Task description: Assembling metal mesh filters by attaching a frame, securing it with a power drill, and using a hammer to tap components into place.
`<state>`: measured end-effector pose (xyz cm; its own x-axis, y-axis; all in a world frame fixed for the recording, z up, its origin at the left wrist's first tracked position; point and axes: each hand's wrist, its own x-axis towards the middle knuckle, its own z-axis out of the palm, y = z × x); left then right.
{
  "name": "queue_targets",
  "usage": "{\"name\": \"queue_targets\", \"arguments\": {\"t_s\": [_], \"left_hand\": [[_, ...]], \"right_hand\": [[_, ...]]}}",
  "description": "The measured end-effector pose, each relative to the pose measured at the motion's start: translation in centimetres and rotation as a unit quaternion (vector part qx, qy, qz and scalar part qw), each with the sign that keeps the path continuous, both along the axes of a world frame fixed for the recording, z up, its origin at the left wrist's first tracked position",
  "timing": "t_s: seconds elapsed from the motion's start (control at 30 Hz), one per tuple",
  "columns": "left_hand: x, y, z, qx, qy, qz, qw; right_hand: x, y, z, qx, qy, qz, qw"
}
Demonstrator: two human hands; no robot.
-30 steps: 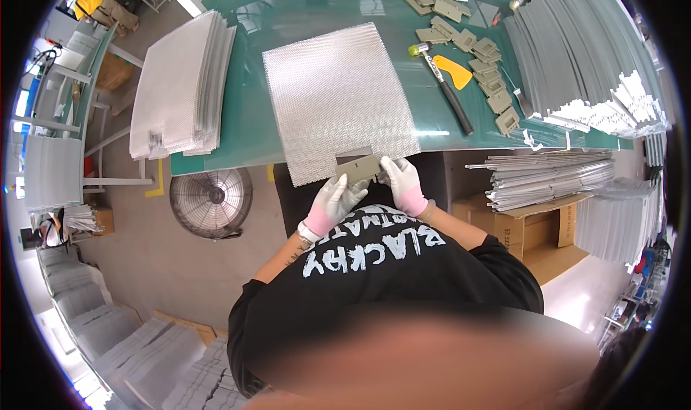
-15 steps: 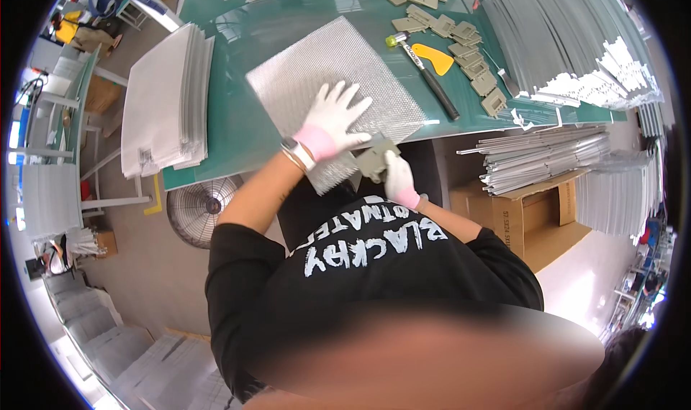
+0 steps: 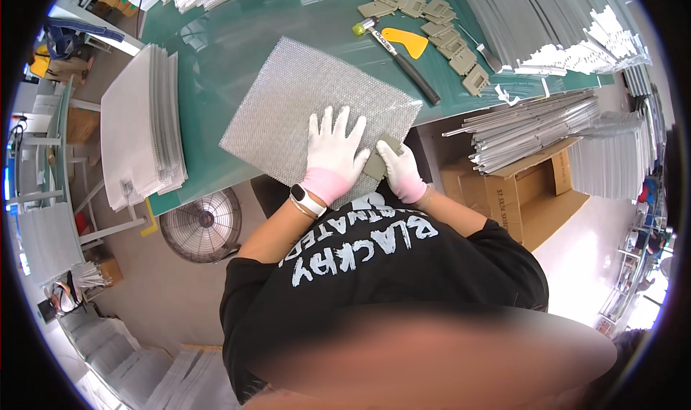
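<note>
A silver mesh panel [image 3: 288, 93] lies on the green table, its near corner jutting past the front edge toward me. My left hand [image 3: 332, 151], in a white glove with a pink cuff, rests flat on it, fingers spread. At the panel's near right edge, my right hand [image 3: 401, 169], gloved alike, grips an olive-grey plastic plate [image 3: 376, 167]. The plate touches or overlaps the panel there; the glove hides part of it. Beyond the right hand lie a mallet [image 3: 403, 63] with a black handle and a yellow scraper [image 3: 408, 42].
More olive-grey plates [image 3: 450, 44] form a row at the back right, beside a thin tool [image 3: 491, 57]. Stacked panels stand left [image 3: 140, 122] and far right [image 3: 529, 21]. An opened cardboard box [image 3: 507, 201] sits below on the right; a floor fan [image 3: 201, 224] stands lower left.
My right hand has brought the plastic plate against the panel's near right edge. The panel has turned and slid toward me, with my left hand still flat on it. The view has shifted slightly.
</note>
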<state>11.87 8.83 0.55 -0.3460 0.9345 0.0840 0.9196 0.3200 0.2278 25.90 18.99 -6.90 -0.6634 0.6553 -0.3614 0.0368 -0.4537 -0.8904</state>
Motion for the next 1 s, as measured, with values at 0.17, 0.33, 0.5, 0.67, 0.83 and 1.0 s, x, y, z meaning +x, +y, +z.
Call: {"name": "queue_targets", "arguments": {"t_s": [0.17, 0.33, 0.5, 0.67, 0.83, 1.0], "left_hand": [[0.2, 0.0, 0.4, -0.028, 0.015, 0.014, 0.999], [-5.4, 0.6, -0.2, 0.000, 0.034, -0.071, 0.997], [-9.3, 0.7, 2.1, 0.058, 0.093, -0.104, 0.989], [-1.4, -2.5, 0.7, 0.188, -0.270, -0.260, 0.908], [3.6, -3.9, -11.3, 0.034, -0.755, -0.043, 0.653], [3.2, -2.9, -7.4, 0.272, -0.702, -0.062, 0.656]], "right_hand": [[-1.3, 0.7, -1.1, -0.028, -0.013, 0.043, 0.999], [-2.1, 4.2, 3.5, 0.092, -0.127, 0.421, 0.893], [1.8, 11.0, 2.1, 0.559, -0.391, 0.389, 0.619], [9.3, 19.6, -4.2, 0.530, -0.550, 0.385, 0.518], [1.7, 6.7, 9.2, 0.584, -0.211, 0.437, 0.651], [1.9, 0.0, 8.3, 0.130, 0.141, 0.483, 0.855]]}}
